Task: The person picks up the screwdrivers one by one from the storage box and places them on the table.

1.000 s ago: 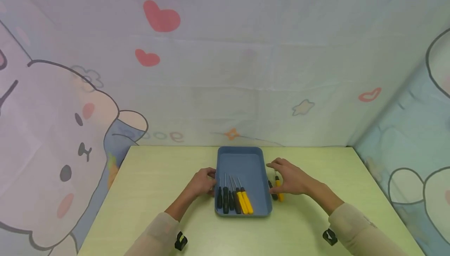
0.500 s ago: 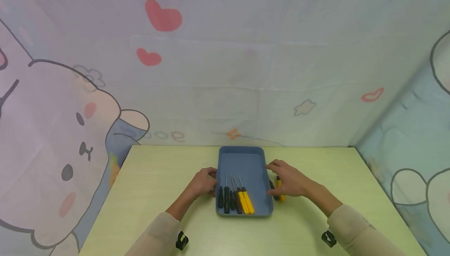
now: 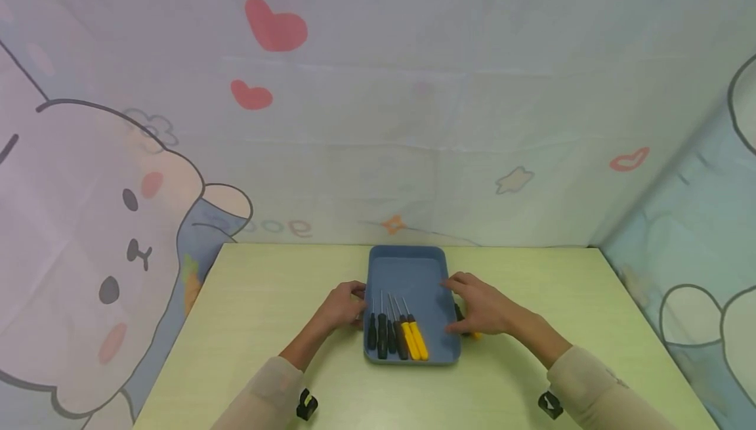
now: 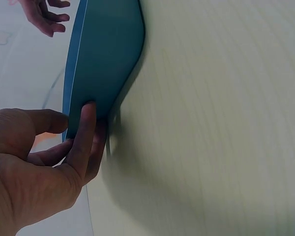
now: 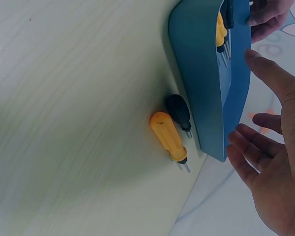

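Note:
A blue rectangular tray (image 3: 407, 269) lies on the table, with several black-handled screwdrivers (image 3: 382, 341) and yellow-handled screwdrivers (image 3: 419, 341) in its near part. At its left side my left hand (image 3: 341, 305) holds the wall; in the left wrist view, fingertips press the outer face and another digit sits at the rim. My right hand (image 3: 485, 304) is spread at the tray's right rim, thumb and fingertips overlapping it. Beneath that hand, outside the tray, lie a yellow screwdriver (image 5: 168, 137) and a black screwdriver (image 5: 179, 112), mostly hidden in the head view.
The pale wooden table (image 3: 266, 285) ends at a cloth backdrop (image 3: 378, 121) printed with hearts and cartoon animals. Black wrist-strap pieces (image 3: 306, 406) show beneath the sleeves.
My right hand has shifted left and slightly down, so its fingertips now overlap the tray's right rim and cover more of the loose screwdrivers. My left hand stays against the tray.

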{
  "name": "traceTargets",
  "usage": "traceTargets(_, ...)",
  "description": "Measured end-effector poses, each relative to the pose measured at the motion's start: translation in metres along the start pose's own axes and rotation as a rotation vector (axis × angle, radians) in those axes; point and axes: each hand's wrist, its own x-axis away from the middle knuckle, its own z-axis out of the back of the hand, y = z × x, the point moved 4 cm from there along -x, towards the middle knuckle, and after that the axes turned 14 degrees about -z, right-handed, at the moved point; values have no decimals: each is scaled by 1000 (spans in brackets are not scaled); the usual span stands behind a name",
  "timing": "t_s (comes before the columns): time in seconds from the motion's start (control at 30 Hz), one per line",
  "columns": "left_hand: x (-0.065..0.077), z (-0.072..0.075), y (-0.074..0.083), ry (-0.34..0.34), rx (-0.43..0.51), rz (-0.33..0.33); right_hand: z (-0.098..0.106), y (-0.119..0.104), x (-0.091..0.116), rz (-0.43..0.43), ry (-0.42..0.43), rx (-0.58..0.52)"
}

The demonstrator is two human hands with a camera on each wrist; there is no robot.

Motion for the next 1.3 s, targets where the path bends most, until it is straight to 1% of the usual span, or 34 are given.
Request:
traceTargets(0.13, 0, 0, 1, 0, -34, -9, 1, -4, 1, 17, 5, 0)
traceTargets(0.43, 1, -1, -1, 3, 29, -2, -4, -8, 1, 31, -9, 7)
traceTargets(0.63, 1, -2, -3, 6, 28, -8, -7, -10, 4, 47, 4, 15)
traceTargets(0.8, 1, -3, -3, 7, 30, 1, -11, -9, 6, 50, 16, 23)
traceTargets(1.1, 3, -3, 1, 11, 51, 11, -19, -10, 4, 46, 2, 32)
traceTargets(1.3, 1, -2, -3, 8, 11, 7, -21, -15, 4, 62, 1, 43)
